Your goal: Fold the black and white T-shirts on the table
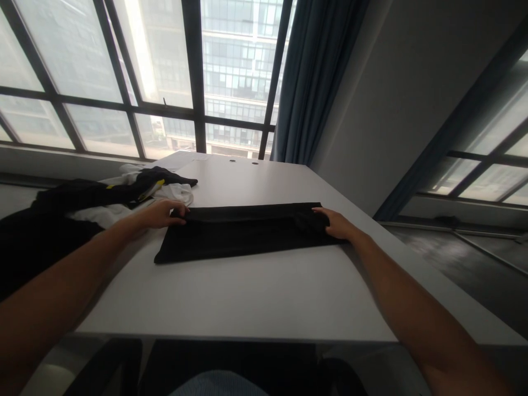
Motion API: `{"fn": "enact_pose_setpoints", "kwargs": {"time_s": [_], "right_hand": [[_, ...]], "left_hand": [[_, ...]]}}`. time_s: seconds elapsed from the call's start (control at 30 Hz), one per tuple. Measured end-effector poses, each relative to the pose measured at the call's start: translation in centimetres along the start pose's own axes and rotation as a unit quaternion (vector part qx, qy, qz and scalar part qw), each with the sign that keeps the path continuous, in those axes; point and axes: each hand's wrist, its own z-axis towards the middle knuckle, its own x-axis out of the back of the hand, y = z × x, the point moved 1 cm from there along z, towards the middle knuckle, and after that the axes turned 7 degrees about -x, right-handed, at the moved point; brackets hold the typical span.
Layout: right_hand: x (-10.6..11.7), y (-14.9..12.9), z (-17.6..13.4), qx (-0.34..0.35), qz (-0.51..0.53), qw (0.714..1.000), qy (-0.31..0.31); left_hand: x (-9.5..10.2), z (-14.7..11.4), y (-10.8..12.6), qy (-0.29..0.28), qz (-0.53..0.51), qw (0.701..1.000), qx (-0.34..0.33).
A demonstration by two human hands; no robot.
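Lying leftmost, a heap of black and white clothes (86, 193). Next, left hand (161, 214), fingers pinching the left end of one folded black cloth (243, 239), flat on a white table (243, 300). Rightmost, right hand (337, 224), fingers gripping its right end.

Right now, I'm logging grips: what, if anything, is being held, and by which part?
A black cloth: the left hand holds its left end, the right hand its right end.
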Motion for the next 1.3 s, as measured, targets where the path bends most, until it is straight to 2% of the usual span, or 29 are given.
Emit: {"fn": "enact_pose_setpoints", "kwargs": {"time_s": [0.1, 0.23, 0.47, 0.53, 0.67, 0.73, 0.9, 0.97, 1.03, 1.13, 1.2, 1.3], "right_hand": [[-0.1, -1.0, 0.1, 0.007, 0.001, 1.000, -0.023], [-0.1, -1.5, 0.6, 0.016, -0.050, 0.998, -0.039], [0.9, 0.7, 0.8, -0.008, -0.158, 0.984, 0.083], [1.1, 1.5, 0.6, -0.017, -0.169, 0.983, 0.070], [1.0, 2.9, 0.2, -0.057, -0.171, 0.983, -0.019], [1.1, 3.1, 0.1, -0.080, -0.169, 0.982, -0.024], [1.5, 1.3, 0.2, -0.082, -0.090, 0.988, 0.098], [1.5, -0.3, 0.3, -0.071, -0.043, 0.990, 0.114], [1.3, -2.0, 0.3, -0.055, -0.014, 0.994, 0.092], [0.9, -4.2, 0.1, -0.032, 0.009, 0.999, -0.006], [0.6, -4.9, -0.1, -0.025, 0.009, 0.997, -0.072], [0.2, -4.9, -0.3, -0.026, -0.009, 0.994, -0.110]], "left_hand": [[-0.2, 0.1, 0.3, -0.023, -0.012, 1.000, 0.001], [-0.7, 0.2, 0.5, -0.054, -0.020, 0.998, 0.009], [-1.1, 0.2, 0.3, -0.094, -0.016, 0.995, 0.026], [-1.1, 0.2, 0.4, -0.113, -0.007, 0.993, 0.041], [-0.9, 0.0, 1.2, -0.167, 0.012, 0.983, 0.070], [-0.8, -0.2, 1.8, -0.202, 0.017, 0.975, 0.093], [-0.4, -0.3, 3.2, -0.264, 0.054, 0.952, 0.141], [-0.4, -0.2, 3.4, -0.282, 0.059, 0.947, 0.145], [-0.5, -0.2, 3.2, -0.292, 0.054, 0.945, 0.136], [-0.9, -0.4, 2.6, -0.294, 0.045, 0.948, 0.113], [-1.2, -0.5, 1.9, -0.287, 0.039, 0.952, 0.099], [-1.6, -0.5, 1.1, -0.262, 0.032, 0.961, 0.077]]}}
